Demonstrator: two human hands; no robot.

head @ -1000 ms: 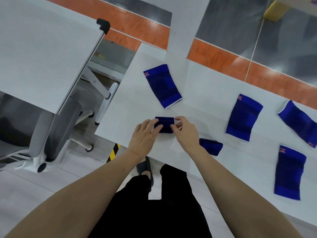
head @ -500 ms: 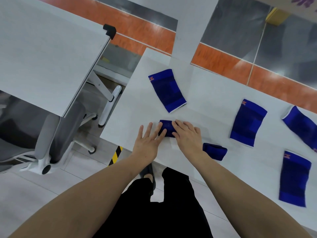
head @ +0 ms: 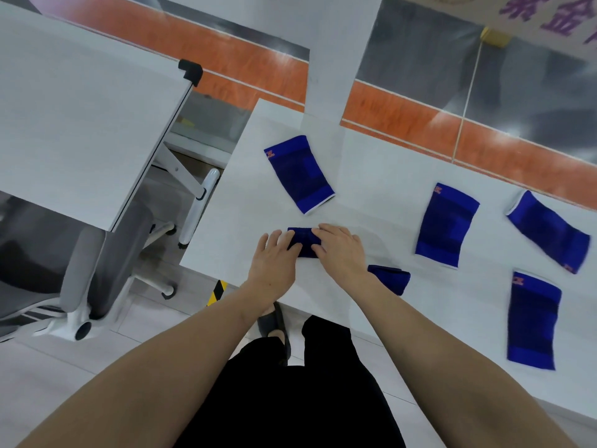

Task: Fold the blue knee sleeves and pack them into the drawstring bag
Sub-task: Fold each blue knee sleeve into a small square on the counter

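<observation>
A folded blue knee sleeve (head: 305, 241) lies near the white table's (head: 371, 176) front left edge. My left hand (head: 273, 263) and my right hand (head: 339, 250) rest flat on it, fingers spread, pressing it down from either side. A second folded sleeve (head: 389, 279) lies just right of my right wrist. Flat unfolded sleeves lie behind my hands (head: 298, 173), at mid right (head: 445, 224), at far right (head: 549, 231) and at the near right (head: 531, 321). No drawstring bag is in view.
Another white table (head: 74, 130) stands to the left, with a grey office chair (head: 106, 270) beneath its near corner. A gap of floor separates the two tables. An orange and grey wall runs behind the table.
My hands went from pinching the small folded sleeve to lying flat on top of it. The sleeve stays in place.
</observation>
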